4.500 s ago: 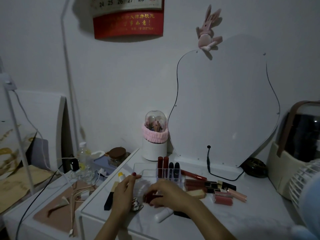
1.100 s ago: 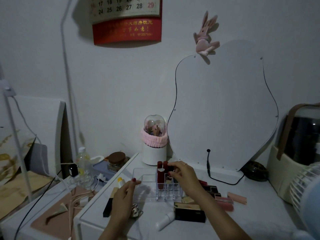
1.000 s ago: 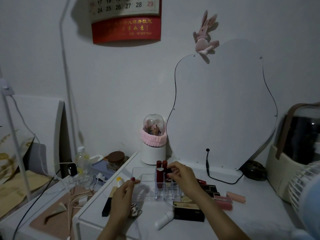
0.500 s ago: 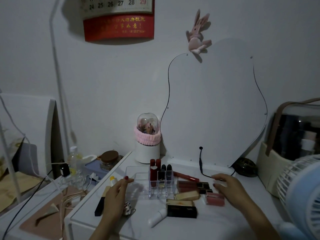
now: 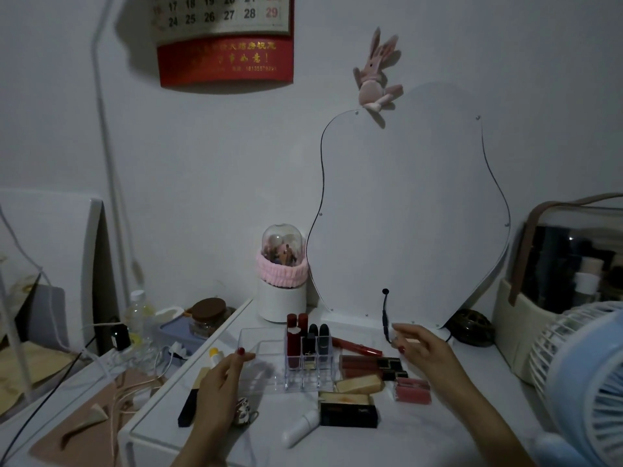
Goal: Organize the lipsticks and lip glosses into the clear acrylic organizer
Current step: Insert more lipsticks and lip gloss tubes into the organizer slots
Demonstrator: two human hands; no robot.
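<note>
Right hand (image 5: 425, 348) pinches something pale, too blurred.

Wall: plain white, dim light
Calendar (image 5: 224, 40): hangs high
Mirror (image 5: 411, 210): wavy-edged, leaning against wall
Table (image 5: 421, 433): white
Fan (image 5: 586, 375): right edge

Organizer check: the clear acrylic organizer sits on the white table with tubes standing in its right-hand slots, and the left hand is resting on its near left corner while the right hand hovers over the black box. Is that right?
One detail is wrong. In the head view the right hand is raised near the mirror's black cable, well behind the black box. The clear acrylic organizer, its tubes and the left hand are as you say.
</note>
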